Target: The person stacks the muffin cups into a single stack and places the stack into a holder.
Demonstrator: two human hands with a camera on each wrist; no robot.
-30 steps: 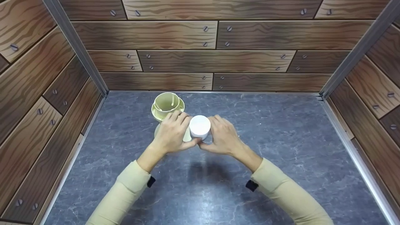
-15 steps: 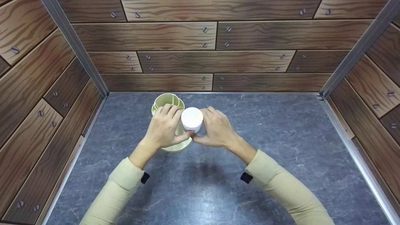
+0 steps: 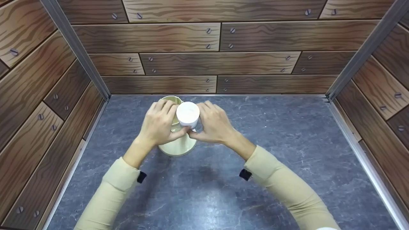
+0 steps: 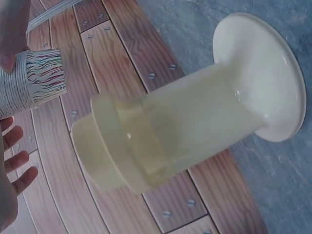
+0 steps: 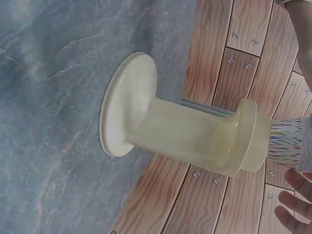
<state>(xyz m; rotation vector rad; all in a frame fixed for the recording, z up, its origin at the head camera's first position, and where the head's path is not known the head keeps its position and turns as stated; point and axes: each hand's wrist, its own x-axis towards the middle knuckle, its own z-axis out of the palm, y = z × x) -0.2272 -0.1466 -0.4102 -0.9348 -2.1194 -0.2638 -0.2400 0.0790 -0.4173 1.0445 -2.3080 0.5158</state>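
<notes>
Between both hands is a stack of paper cups [image 3: 188, 113], its round white top facing up in the head view. My left hand [image 3: 158, 123] grips its left side and my right hand [image 3: 213, 123] its right, thumbs meeting at the near side. In the left wrist view the stack [image 4: 34, 80] shows layered rims and a lowest cup with coloured lines. Below it stands a pale yellow cup dispenser [image 4: 190, 122], a tube with a collar on top and a wide round base. In the right wrist view the stack's lower end is close to the dispenser [image 5: 180, 134]; contact cannot be told.
The dispenser stands on a dark blue-grey marbled tabletop [image 3: 287, 134]. Wood-patterned panels [image 3: 179, 38] rise at the back and both sides, joined by grey metal corner strips [image 3: 75, 44].
Both hands have moved left and away from the body with the stack of paper cups, from beside the dispenser to over it. The dispenser has stayed in place.
</notes>
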